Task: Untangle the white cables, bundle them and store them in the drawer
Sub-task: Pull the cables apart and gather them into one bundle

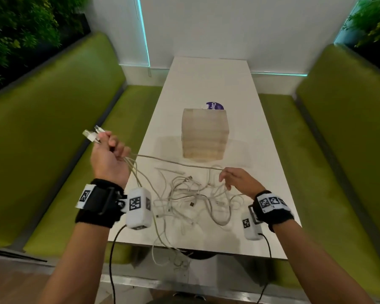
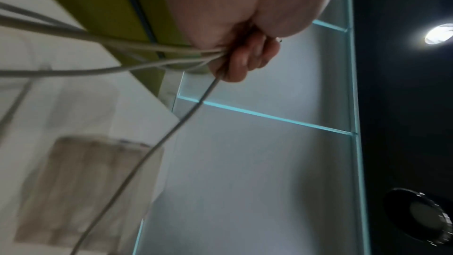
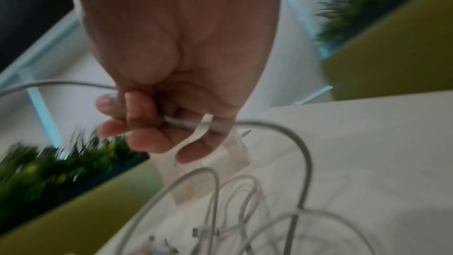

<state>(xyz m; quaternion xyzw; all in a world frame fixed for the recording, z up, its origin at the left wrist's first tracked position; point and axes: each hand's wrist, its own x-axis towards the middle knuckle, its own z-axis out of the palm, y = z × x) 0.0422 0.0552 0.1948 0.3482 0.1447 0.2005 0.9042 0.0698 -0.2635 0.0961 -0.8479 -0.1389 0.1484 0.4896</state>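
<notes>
A tangle of white cables (image 1: 193, 198) lies on the near end of the white table (image 1: 208, 84). My left hand (image 1: 110, 154) is raised off the table's left edge and grips several cable ends (image 2: 122, 53), with plugs (image 1: 92, 134) sticking out above the fist. One cable (image 1: 176, 163) runs taut from it across to my right hand (image 1: 233, 178), which pinches that cable (image 3: 191, 123) just above the pile. A small wooden drawer box (image 1: 204, 134) stands mid-table behind the pile, its drawers closed as far as I can see.
Some cable loops (image 1: 171, 253) hang over the table's near edge. A purple and white round lid (image 1: 213, 105) peeks out behind the box. Green benches (image 1: 59, 119) flank the table on both sides, with a white wall at the far end.
</notes>
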